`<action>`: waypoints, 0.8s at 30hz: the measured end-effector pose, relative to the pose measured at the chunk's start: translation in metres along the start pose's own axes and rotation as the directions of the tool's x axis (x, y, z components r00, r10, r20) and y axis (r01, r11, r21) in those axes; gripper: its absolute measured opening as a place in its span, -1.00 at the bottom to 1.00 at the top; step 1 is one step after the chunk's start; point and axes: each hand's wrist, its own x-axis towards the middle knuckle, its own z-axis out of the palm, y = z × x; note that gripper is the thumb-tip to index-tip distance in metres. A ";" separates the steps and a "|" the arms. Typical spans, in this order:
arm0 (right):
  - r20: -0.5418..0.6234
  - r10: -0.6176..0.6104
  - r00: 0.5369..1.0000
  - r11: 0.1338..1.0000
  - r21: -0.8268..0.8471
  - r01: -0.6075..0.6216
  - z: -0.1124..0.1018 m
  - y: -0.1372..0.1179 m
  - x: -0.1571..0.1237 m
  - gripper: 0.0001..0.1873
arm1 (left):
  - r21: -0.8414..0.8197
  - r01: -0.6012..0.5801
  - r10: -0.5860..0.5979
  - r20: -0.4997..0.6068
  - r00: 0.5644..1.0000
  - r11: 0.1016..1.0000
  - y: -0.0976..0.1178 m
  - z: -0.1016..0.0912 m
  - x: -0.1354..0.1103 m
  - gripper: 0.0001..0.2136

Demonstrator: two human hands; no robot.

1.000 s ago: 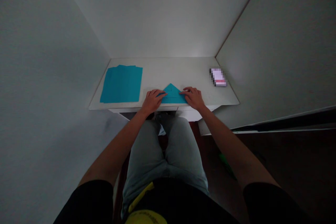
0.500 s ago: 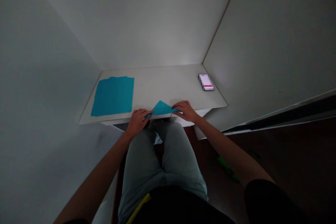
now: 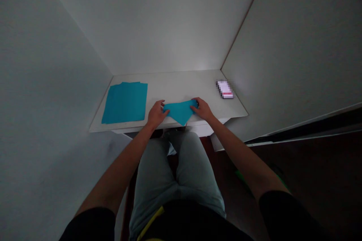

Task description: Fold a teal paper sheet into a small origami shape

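Your left hand (image 3: 156, 113) and right hand (image 3: 202, 108) pinch the folded paper (image 3: 180, 111) by its corners at the bench (image 3: 181, 84) edge; an uneven pull could skew its creases.

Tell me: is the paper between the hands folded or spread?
Folded: the paper forms a triangle with its tip pointing down.

Folded teal paper (image 3: 180, 110) between left hand (image 3: 155, 113) and right hand (image 3: 202, 107)

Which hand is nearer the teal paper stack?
Left. The left hand is just right of the teal paper stack; the right hand is farther right, beyond the folded teal paper.
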 end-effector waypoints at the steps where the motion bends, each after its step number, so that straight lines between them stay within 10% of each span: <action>1: -0.018 -0.022 1.000 0.998 -0.059 0.021 0.004 0.003 -0.003 -0.47 | 0.049 -0.018 0.019 -0.029 0.999 0.999 -0.002 0.004 -0.004 -0.48; 6: 0.160 -0.233 0.959 0.952 -0.164 0.259 0.000 0.005 -0.024 -0.63 | 0.154 -0.252 0.240 0.098 0.966 0.955 -0.011 0.002 -0.027 -0.74; 12: 0.333 -0.312 0.890 0.916 -0.144 0.375 -0.025 0.010 -0.046 -0.50 | 0.058 -0.459 0.408 0.369 0.835 0.887 -0.030 -0.018 -0.047 -0.47; 24: 0.421 -0.336 0.842 0.936 0.053 0.347 -0.040 0.021 -0.039 -0.62 | -0.026 -0.431 0.392 0.469 0.791 0.902 -0.036 -0.026 -0.031 -0.63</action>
